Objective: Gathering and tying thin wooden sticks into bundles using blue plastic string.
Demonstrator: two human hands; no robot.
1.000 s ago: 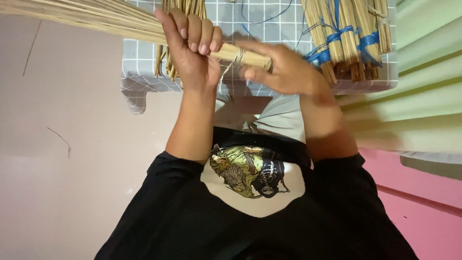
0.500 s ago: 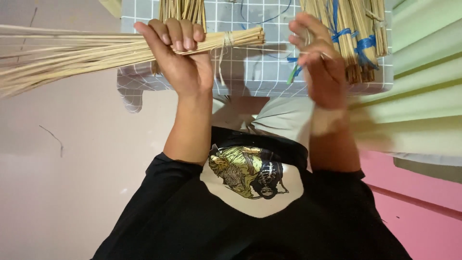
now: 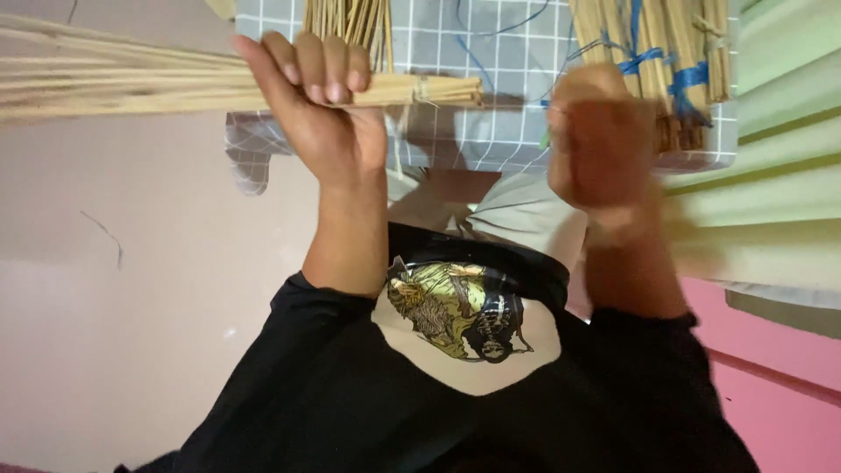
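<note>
My left hand [image 3: 337, 123] is closed around a long bundle of thin pale sticks [image 3: 131, 83], held level, its loose ends fanning out to the left. A pale binding [image 3: 422, 88] wraps the bundle near its cut end, just right of my fingers. My right hand [image 3: 600, 140] is a blurred fist to the right of that end, apart from the bundle. A short green-blue string end [image 3: 547, 136] shows at its lower left edge, apparently held in the fist.
Behind my hands lies a grey cloth with a white grid [image 3: 491, 52]. On it rest stick bundles tied with blue string [image 3: 666, 61] at the right and another bundle [image 3: 346, 17] at the top. Pale green ribbed panels [image 3: 771, 201] and a pink surface [image 3: 780, 350] lie at the right.
My right hand left the bundle's bound end, rose to the right, and has now dropped into a fist. The left hand levelled the bundle.
</note>
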